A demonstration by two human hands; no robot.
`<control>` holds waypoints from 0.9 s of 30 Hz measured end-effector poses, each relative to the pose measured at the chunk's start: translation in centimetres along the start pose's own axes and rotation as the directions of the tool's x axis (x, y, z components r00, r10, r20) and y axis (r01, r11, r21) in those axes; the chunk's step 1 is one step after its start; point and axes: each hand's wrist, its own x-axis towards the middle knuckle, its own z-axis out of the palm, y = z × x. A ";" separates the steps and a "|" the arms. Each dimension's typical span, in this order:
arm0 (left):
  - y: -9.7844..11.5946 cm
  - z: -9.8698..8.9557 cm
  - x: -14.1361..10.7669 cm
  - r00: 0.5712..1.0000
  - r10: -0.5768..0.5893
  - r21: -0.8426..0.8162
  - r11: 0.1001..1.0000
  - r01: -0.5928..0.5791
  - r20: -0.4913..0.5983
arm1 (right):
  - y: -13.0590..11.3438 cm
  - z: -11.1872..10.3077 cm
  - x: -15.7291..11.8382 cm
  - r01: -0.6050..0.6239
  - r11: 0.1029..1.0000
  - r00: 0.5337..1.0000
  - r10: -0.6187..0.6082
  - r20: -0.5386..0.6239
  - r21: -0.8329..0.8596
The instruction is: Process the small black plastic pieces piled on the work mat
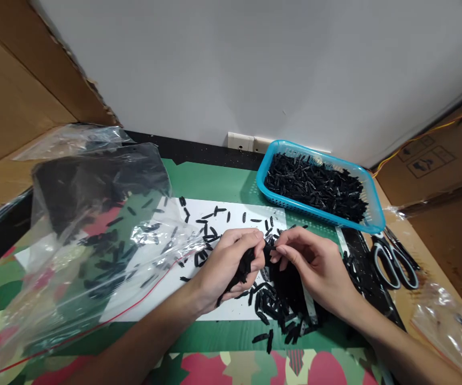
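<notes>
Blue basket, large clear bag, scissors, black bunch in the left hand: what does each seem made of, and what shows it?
Blue basket: glossy, probably moulded plastic; perforated wall, shiny rim.
Large clear bag: thin, shiny plastic film; creases, glare, see-through.
Scissors: handles probably smooth plastic, black edged with pale grey; blades hard to make out.
Black bunch: perhaps cloth or fibre, matt; too dark to be sure.
</notes>
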 end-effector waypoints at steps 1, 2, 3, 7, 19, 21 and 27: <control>-0.1 0.0 0.0 1.000 -0.015 0.015 1.000 0.014 0.009 | 0.0 -0.1 0.0 0.004 1.000 1.000 -0.004 -0.006 0.015; -0.1 -0.1 0.1 1.000 -0.024 0.026 0.999 0.023 0.012 | 0.0 -0.1 0.1 0.007 0.999 1.000 -0.007 -0.009 0.033; -0.2 -0.1 0.1 1.000 -0.027 0.034 0.999 0.027 0.012 | -0.1 -0.2 0.1 0.007 0.998 1.000 -0.007 -0.008 0.057; -0.2 -0.1 0.3 0.999 -0.030 0.050 0.998 0.031 -0.014 | -0.4 -0.3 0.3 -0.036 0.980 0.999 0.035 0.009 0.198; -0.8 0.3 0.6 0.993 -0.106 0.074 0.992 0.103 0.048 | -0.8 -0.5 1.0 -0.151 0.879 0.988 0.153 0.032 0.452; -0.8 0.3 0.5 0.992 -0.107 0.055 0.993 0.104 0.061 | -0.8 -0.5 0.9 -0.149 0.878 0.988 0.151 0.032 0.455; -0.8 0.3 0.3 0.997 -0.062 0.008 0.998 0.062 0.047 | -0.9 -0.4 0.9 -0.141 0.865 0.990 0.136 0.046 0.482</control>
